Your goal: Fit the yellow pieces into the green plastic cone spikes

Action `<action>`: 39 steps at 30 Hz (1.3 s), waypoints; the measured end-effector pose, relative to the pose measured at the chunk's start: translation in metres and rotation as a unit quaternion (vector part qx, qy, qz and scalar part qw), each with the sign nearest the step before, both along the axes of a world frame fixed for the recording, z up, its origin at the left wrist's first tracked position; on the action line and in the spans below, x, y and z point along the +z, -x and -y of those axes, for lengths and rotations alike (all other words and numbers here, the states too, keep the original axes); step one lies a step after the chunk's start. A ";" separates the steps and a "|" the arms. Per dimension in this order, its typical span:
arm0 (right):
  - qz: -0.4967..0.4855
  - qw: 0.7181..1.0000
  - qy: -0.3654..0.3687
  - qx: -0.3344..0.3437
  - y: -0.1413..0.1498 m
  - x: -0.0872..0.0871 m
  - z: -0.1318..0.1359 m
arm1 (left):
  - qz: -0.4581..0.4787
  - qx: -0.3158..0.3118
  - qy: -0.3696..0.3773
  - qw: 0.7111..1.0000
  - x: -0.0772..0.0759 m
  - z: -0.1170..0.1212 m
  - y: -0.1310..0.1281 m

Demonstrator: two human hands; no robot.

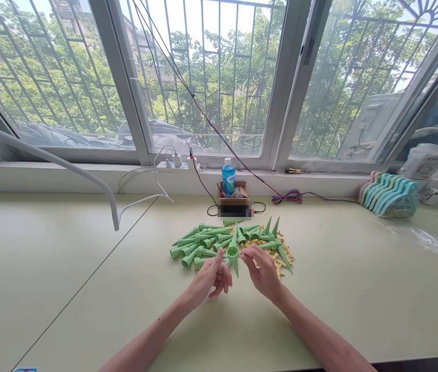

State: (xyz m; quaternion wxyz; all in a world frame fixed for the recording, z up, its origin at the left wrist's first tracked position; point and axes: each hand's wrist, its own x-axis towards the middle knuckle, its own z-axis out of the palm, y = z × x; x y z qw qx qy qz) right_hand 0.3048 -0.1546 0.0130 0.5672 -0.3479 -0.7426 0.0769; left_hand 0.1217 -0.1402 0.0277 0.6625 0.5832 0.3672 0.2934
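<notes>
Green plastic spikes (pixel 190 257), cone-shaped with hollow round ends, lie heaped on the table. Small yellow plastic valve pieces (pixel 286 250) are scattered among them on the right. My left hand (pixel 209 274) is at the near edge of the heap, thumb raised apart from loosely curled fingers; no held thing shows in it. Just beyond its thumb, a green spike (pixel 233 252) has its open mouth facing me. On the other side of that spike, my right hand (pixel 261 268) pinches thumb and forefinger together at something too small to make out.
Behind the heap stand a blue-labelled bottle (pixel 228 178), a small cardboard box (pixel 245 190) and a blurred dark device (pixel 235 211). Cables (pixel 288 197) run along the back. Pastel hangers (pixel 389 194) stand at right. A white bent tube (pixel 87 173) reaches in from the left.
</notes>
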 end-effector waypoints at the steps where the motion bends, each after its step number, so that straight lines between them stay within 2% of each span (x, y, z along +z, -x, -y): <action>1: 0.006 1.000 0.000 0.007 0.000 0.000 0.000 | 0.001 -0.008 0.005 1.000 0.000 0.000 0.000; 8: 0.034 0.999 -0.001 0.036 0.003 0.001 0.001 | 0.015 -0.059 0.038 0.997 -0.002 0.000 0.002; 27: 0.036 0.999 0.015 0.024 0.000 -0.001 -0.001 | 0.068 -0.041 0.072 0.994 0.002 0.000 0.000; 34: 0.033 0.999 0.018 0.022 0.000 -0.001 0.000 | 0.096 -0.027 0.038 0.994 -0.001 -0.001 0.002; 39: 0.038 0.999 0.028 0.015 0.001 -0.005 -0.003 | 0.066 0.010 -0.029 0.997 0.003 0.001 0.002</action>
